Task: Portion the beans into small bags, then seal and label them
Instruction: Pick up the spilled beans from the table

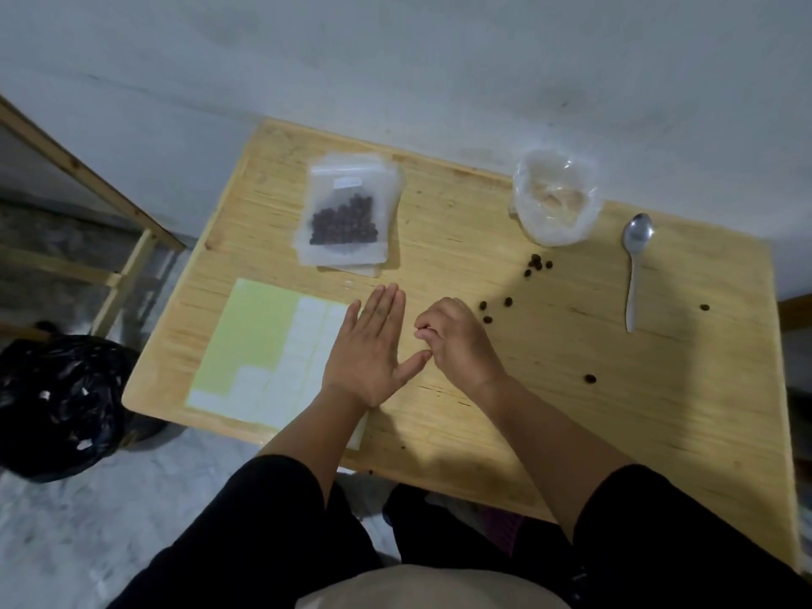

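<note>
A small clear bag [347, 213] with dark beans and a white label lies on a stack of similar bags at the table's far left. My left hand [371, 349] lies flat, fingers straight, at the right edge of the label sheet [263, 353]. My right hand [457, 340] is curled beside it, fingertips pinched together on something small and dark that I cannot make out. Several loose beans [534, 263] lie scattered to the right. A large clear bag [556, 197] stands open at the far right, holding no beans that I can see.
A metal spoon [635, 265] lies right of the large bag. The wooden table [571, 410] stands against a white wall. A black rubbish bag [57, 402] sits on the floor to the left, beside a wooden frame [118, 265].
</note>
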Demonstrator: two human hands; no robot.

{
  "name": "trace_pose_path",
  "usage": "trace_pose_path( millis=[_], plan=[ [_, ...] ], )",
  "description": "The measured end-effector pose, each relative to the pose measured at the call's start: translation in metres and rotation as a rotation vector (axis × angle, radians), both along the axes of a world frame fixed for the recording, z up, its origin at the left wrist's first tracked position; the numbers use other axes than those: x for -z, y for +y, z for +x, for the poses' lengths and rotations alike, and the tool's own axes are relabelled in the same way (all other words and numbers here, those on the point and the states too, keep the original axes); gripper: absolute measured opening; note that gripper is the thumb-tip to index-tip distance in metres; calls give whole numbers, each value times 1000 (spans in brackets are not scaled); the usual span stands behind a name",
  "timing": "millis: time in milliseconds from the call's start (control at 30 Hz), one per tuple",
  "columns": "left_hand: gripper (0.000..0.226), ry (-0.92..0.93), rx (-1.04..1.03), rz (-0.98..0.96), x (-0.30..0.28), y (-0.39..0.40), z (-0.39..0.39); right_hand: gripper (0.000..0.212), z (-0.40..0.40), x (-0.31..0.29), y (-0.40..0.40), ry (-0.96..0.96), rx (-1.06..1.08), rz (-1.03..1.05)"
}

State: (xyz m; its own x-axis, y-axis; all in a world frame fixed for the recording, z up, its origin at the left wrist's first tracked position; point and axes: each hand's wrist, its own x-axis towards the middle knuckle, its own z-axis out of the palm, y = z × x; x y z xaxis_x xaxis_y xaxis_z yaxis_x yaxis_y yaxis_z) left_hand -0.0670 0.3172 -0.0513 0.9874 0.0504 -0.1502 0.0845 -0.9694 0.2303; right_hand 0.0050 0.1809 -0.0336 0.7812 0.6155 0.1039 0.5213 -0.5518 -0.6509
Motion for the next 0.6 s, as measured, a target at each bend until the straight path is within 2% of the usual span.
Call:
trace_pose_path(
  millis=[133,300,367,533,600],
  plan=[
    [91,15,-11,3,-2,-3,0,3,-10,-3,-10,113,137,-14],
    [92,73,-12,4,-6,-16,15,15,-14,-10,-32,213,619,133],
    [90,89,7,1,-7,-28,26,15,-11,-11,-40,232,727,151],
    [87,78,25,31,-5,-43,38,21,3,-8,-51,231,695,26],
    [89,68,24,36,-4,-42,38,17,8,-6,-52,197,676,19]
  ],
)
